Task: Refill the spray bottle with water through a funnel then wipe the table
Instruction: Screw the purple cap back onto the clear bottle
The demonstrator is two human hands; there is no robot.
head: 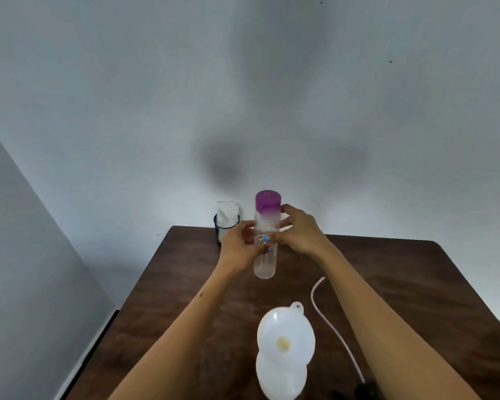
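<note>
White plastic, nearest you: a funnel [285, 333] already sits in the mouth of the spray bottle [280, 376] at the near edge of the brown wooden table [416, 284], with the bottle's pink tube [329, 327] lying just right of it. Farther out, your left hand [240, 249] curls round the middle of a clear water bottle with a purple cap [267, 235], lifted upright, while your right hand [298, 235] holds its upper part from the other side. Open the cap before tipping, then pour slowly into the funnel's centre; the white cloth in a black mesh cup [227, 223] waits beyond.
</note>
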